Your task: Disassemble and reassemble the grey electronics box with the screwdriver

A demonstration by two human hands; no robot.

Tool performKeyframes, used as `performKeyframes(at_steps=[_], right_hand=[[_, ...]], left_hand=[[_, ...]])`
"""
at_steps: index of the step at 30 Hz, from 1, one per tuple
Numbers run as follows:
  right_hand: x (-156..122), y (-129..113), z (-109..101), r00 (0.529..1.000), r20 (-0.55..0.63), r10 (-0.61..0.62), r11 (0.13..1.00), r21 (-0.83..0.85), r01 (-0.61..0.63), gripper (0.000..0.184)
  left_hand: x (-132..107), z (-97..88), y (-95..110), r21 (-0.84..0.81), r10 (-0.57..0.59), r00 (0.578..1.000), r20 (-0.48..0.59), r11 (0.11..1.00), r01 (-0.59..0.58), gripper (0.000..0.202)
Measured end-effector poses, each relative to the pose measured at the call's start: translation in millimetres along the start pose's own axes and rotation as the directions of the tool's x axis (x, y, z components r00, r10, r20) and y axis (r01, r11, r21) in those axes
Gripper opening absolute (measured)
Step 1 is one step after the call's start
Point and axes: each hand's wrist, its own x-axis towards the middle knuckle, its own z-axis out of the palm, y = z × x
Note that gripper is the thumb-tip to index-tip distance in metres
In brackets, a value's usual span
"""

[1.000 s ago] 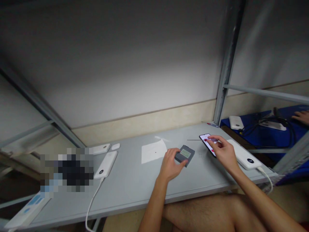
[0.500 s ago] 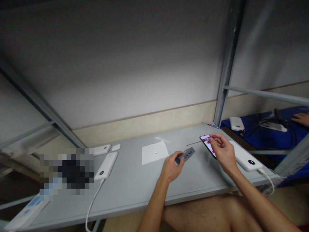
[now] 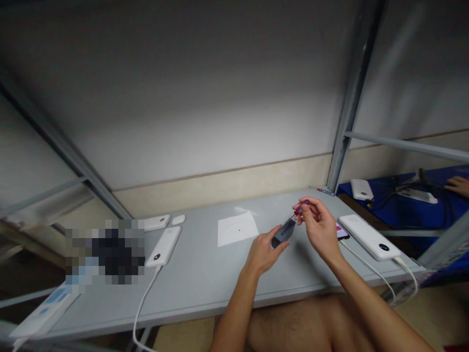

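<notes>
A: Start at the left of the pale grey table [image 3: 205, 278]. What's there?

B: A slim white rectangular power bank [image 3: 163, 247] with a white cable running toward the near edge. Further right and toward the far side lies a white sheet of paper [image 3: 237, 229].

A: And the left hand [image 3: 261, 255]?

B: Its fingers and thumb are closed, gripping the near end of a dark grey ridged rectangular device [image 3: 284, 233].

A: Which way does that device lie?

B: It seems held just above the table, its long axis slanting from near-left to far-right. The far end points toward the right hand [image 3: 319, 227].

A: What are those right fingers doing?

B: They're pinched closed on a slim tool with a purple and red grip [image 3: 301, 208]. Its tip is just beside the device's far end, though I can't tell if they touch.

A: Further right?

B: A black smartphone [image 3: 342, 231], mostly hidden by that hand, then a white rectangular power bank [image 3: 368, 237]. Beyond, another person's hand [image 3: 458, 186] rests over a blue surface [image 3: 403, 215].
</notes>
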Motion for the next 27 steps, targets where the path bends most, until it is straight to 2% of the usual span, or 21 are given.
performKeyframes(at_steps=[4, 6, 10, 16, 20, 27], right_hand=[[-4, 4, 5, 0.998, 0.051, 0.024, 1.000, 0.004, -0.024, 0.036], [-5, 4, 6, 0.998, 0.061, 0.035, 0.999, 0.013, -0.036, 0.035], [-5, 3, 3, 0.998, 0.047, 0.035, 0.999, 0.017, -0.035, 0.033], [-4, 2, -4, 0.997, 0.056, 0.045, 0.998, 0.040, -0.048, 0.032], [-5, 0, -5, 0.997, 0.070, 0.045, 0.998, 0.041, -0.048, 0.031], [-5, 1, -8, 0.996, 0.081, 0.031, 0.999, 0.020, -0.033, 0.029]], left_hand=[[-1, -1.4, 2, 0.029, -0.019, 1.000, 0.016, 0.999, 0.019, 0.068], [-1, -5.8, 7, -0.033, 0.041, 0.999, 0.030, 0.999, -0.040, 0.071], [-2, -13.3, 14, -0.161, 0.186, 0.981, 0.054, 0.971, -0.175, 0.057], [0, -3.0, 10, -0.207, 0.122, 0.993, 0.001, 0.971, -0.119, 0.047], [2, 6.5, 8, -0.266, 0.069, 0.997, -0.023, 0.961, -0.072, 0.047], [4, 8.2, 8, -0.280, 0.071, 0.997, -0.032, 0.957, -0.077, 0.050]])
